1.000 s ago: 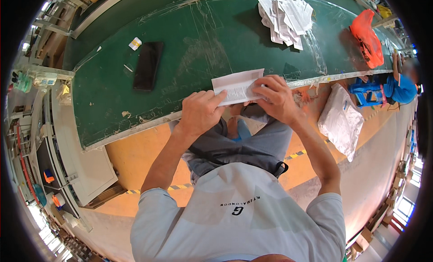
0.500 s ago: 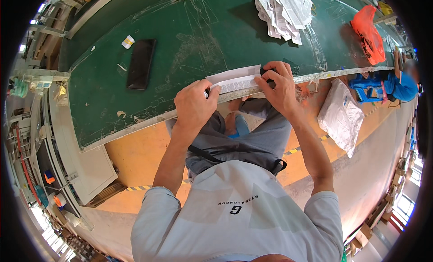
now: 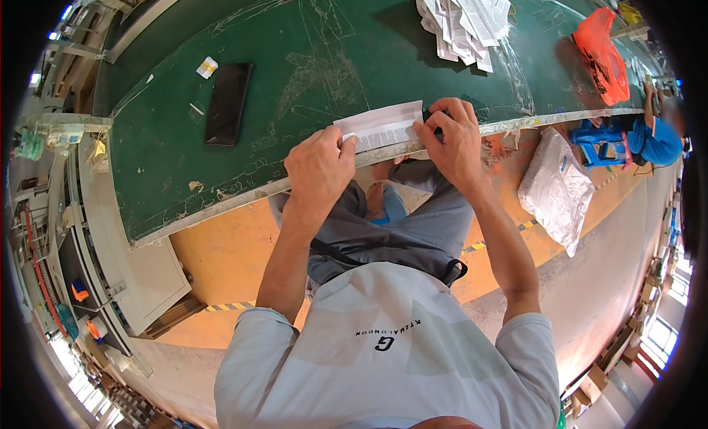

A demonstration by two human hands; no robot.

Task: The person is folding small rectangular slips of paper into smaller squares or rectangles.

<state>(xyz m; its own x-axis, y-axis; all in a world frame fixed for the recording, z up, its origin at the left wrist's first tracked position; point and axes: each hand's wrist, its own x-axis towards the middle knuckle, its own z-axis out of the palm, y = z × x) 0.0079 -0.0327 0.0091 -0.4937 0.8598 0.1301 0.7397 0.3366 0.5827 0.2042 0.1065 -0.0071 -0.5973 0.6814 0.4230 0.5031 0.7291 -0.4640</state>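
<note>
A folded white paper sheet (image 3: 381, 126) with printed lines lies at the near edge of the green table (image 3: 310, 60). My left hand (image 3: 318, 167) pinches its left end. At the sheet's right end, my right hand (image 3: 455, 137) presses down with its fingers, and a small dark object shows under the fingertips. Both forearms reach up from my seated body below.
A black phone (image 3: 227, 103) lies at the left of the table, a small yellow-white tag (image 3: 207, 67) beside it. A pile of white papers (image 3: 464, 16) sits at the far right, with an orange bag (image 3: 601, 53). A white plastic bag (image 3: 557, 189) lies on the floor; another person in blue (image 3: 653, 137) is at right.
The sheet has been folded narrower into a strip. Both hands have shifted slightly, staying at its two ends by the table edge.
</note>
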